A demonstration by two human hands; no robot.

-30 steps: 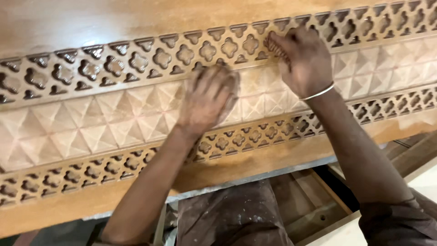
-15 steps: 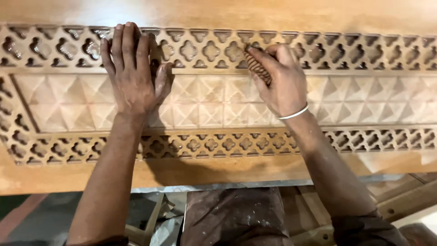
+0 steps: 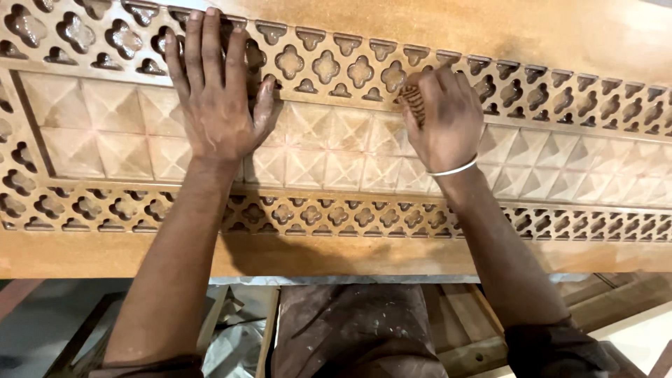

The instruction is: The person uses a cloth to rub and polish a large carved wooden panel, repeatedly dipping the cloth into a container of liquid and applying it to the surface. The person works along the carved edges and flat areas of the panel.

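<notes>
Head view: carved wooden panel (image 3: 336, 150) runs across the frame, with pierced bands above and below a middle row of small pyramids. At the upper left, the left hand (image 3: 215, 98) lies flat on the panel, fingers stretched and holding nothing. Right of centre, the right hand (image 3: 444, 119) is closed around a folded piece of sandpaper (image 3: 413, 103) (brown and ribbed), pressing it on the upper pierced band. A thin bangle (image 3: 453, 169) sits on that wrist.
</notes>
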